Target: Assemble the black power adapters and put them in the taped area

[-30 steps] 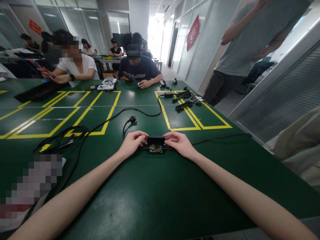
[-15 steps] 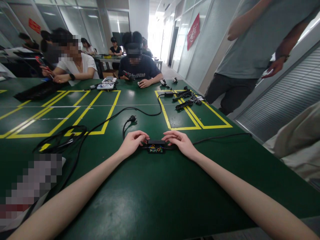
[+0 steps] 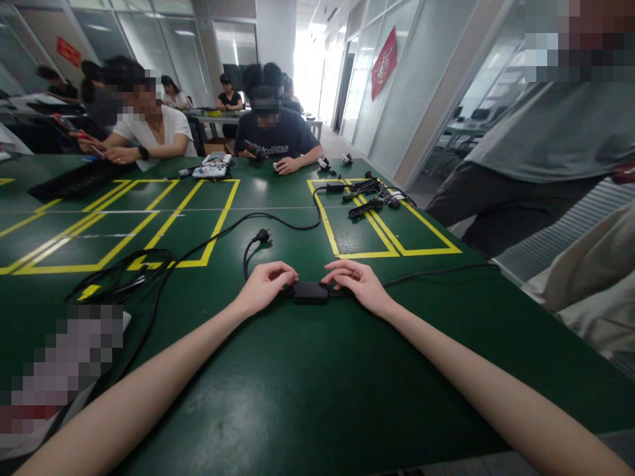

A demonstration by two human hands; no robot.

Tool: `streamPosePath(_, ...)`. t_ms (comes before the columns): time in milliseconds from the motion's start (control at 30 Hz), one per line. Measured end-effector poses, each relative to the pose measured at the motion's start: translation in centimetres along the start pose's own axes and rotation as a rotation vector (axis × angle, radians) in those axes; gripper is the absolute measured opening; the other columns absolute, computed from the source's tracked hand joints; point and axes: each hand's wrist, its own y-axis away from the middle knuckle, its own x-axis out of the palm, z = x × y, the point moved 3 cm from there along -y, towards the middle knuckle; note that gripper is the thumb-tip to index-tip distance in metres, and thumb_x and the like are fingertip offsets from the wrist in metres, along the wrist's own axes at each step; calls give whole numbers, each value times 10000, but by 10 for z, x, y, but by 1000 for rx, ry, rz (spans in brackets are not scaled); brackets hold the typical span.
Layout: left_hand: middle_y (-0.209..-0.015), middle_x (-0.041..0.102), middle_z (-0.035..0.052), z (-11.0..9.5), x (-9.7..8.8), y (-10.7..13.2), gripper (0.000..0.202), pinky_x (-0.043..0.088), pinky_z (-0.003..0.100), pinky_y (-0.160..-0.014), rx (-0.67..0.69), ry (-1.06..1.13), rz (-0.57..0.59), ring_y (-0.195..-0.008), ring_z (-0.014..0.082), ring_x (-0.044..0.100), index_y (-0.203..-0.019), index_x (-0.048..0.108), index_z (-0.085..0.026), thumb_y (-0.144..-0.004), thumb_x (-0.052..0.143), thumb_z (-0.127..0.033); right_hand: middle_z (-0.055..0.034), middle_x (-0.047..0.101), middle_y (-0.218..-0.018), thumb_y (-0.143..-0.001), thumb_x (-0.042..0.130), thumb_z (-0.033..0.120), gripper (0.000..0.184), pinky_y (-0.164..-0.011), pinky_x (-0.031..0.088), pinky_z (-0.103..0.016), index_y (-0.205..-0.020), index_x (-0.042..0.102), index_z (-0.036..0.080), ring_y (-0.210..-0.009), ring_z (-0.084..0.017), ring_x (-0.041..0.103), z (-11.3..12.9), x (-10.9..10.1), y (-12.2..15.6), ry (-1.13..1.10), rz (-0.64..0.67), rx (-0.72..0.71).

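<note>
A black power adapter [image 3: 310, 293] lies on the green table in front of me, its cover resting over the base so the circuit board is hidden. My left hand [image 3: 270, 283] has thumb and fingers pinched at the adapter's left end. At the right end, the bent fingers of my right hand [image 3: 358, 283] grip the cover's edge. Cables come out of both ends of the adapter. Just beyond my left hand, a short lead carries a black mains plug [image 3: 261, 236].
Coiled black cable [image 3: 124, 274] lies at the left, and another cable runs across to a second adapter [image 3: 336, 188]. Yellow tape [image 3: 218, 228] marks the table. Black parts [image 3: 370, 198] lie at the far right. Co-workers sit opposite; one person [image 3: 536, 145] stands at the right.
The adapter's cover has come down over the base, hiding the circuit board that showed before. Both hands have shifted only slightly. The standing person at the right has changed posture.
</note>
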Motion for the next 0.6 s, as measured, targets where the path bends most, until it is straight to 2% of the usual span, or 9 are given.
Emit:
streamPosePath(67,-848,768,55,-5,3,5,294,520,281,-667,93,-149,33,-786,207,703,-901,755,-185,-856,626,-446,-84,805,-915,-840,675,364,281,-765,589,-349,-1052,723,186,-883,-224,748,2,0,1,13,4,-9)
streamPosePath(167,-972,755,68,-11,8,12,399,529,316,-755,320,-469,75,-884,242,686,-1029,744,-211,-742,805,-482,-83,798,-929,-860,648,335,250,-767,590,-348,-1048,724,190,-885,-223,748,6,2,4,86,5,-60)
streamPosePath(233,-1017,741,79,-11,12,15,432,529,347,-807,414,-601,114,-935,261,668,-1086,718,-217,-753,822,-472,-82,785,-970,-878,637,307,232,-777,593,-353,-1064,729,203,-904,-222,739,10,4,7,188,37,-141)
streamPosePath(300,-1039,730,92,-10,15,15,375,526,368,-846,455,-651,140,-960,265,657,-1126,688,-208,-851,751,-454,-96,755,-1080,-866,672,295,255,-824,597,-374,-1101,734,216,-978,-237,717,14,9,11,332,84,-269)
streamPosePath(367,-1054,722,107,-9,17,15,329,523,385,-875,479,-675,152,-971,267,652,-1151,666,-192,-941,650,-445,-119,713,-1191,-828,740,303,367,-906,586,-422,-1183,721,217,-1068,-271,684,16,14,15,498,130,-392)
streamPosePath(433,-1055,715,124,-10,19,15,332,521,404,-891,498,-716,155,-974,276,648,-1160,652,-172,-994,560,-444,-135,696,-1221,-829,762,303,459,-958,564,-464,-1272,685,213,-1098,-296,659,15,19,16,656,153,-459)
streamPosePath(500,-1055,706,137,-11,21,15,336,522,420,-890,503,-774,155,-974,286,643,-1157,641,-155,-1013,513,-431,-135,706,-1190,-882,719,285,442,-945,561,-469,-1313,652,214,-1066,-294,653,13,23,15,778,168,-489)
streamPosePath(600,-1060,696,134,-15,24,16,330,529,424,-889,497,-865,190,-983,294,647,-1148,621,-151,-959,591,-420,-130,712,-1143,-939,637,241,353,-895,567,-439,-1289,633,195,-1018,-277,647,12,28,13,904,185,-537)
